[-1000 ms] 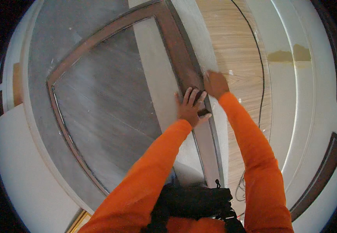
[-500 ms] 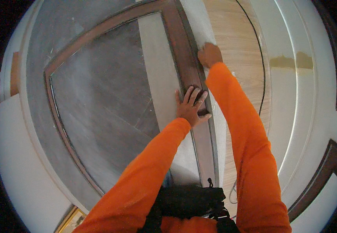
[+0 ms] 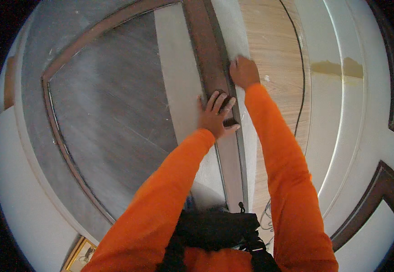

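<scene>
Fingers spread, my left hand (image 3: 214, 115) lies flat on the broad brown wooden side piece (image 3: 208, 50) of a large frame. A small dark patch, perhaps a recess or hardware, shows beside its thumb and fingers. My right hand (image 3: 244, 72) is closed, knuckles up, against the outer edge of the same side piece, farther away than the left. Whatever its fingers hold is hidden. The frame surrounds a dark grey, dusty surface (image 3: 111, 86) and a pale strip (image 3: 172, 59). Both arms wear orange sleeves.
Right of the frame lies a light wood-look board (image 3: 274, 90) with a black cable (image 3: 301, 86) along it. White panels with a yellowish stain (image 3: 328, 69) are beyond. Another dark brown frame (image 3: 364, 213) is at lower right, a gold picture frame (image 3: 78, 256) at lower left. A black bag (image 3: 219, 229) hangs at my front.
My right hand has slid a little nearer to me along the side piece's outer edge, closer to my left hand. The whole view has shifted slightly; my left hand stays flat on the wood.
</scene>
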Demonstrator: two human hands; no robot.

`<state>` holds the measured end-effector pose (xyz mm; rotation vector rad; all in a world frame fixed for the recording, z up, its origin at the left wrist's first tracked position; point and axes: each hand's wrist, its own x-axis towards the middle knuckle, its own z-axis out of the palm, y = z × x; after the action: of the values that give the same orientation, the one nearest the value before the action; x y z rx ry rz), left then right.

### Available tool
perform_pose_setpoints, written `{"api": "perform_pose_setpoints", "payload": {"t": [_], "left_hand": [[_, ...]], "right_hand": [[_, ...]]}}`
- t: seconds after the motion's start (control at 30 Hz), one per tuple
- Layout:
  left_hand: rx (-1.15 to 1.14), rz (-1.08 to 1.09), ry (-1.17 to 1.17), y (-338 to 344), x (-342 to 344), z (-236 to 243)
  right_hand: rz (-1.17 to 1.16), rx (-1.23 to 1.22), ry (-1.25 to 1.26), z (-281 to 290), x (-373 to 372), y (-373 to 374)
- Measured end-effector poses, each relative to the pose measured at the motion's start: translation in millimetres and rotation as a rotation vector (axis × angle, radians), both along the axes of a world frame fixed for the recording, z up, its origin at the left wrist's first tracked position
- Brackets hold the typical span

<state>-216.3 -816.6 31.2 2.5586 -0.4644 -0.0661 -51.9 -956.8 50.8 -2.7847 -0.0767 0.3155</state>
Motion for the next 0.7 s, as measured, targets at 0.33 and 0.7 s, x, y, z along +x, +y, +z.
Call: {"api": "perform_pose_setpoints", "payload": {"t": [0.33,0.7], "left_hand": [[0.076,-0.023,-0.088,-9,-5,-16],[0.318,-0.100,-0.195,-16,-7,-15]], "right_hand": [[-0.268,0.026,0.327,24,-357,-107],[-1.327,0.494,-0.054,37,-581,-21]]}}
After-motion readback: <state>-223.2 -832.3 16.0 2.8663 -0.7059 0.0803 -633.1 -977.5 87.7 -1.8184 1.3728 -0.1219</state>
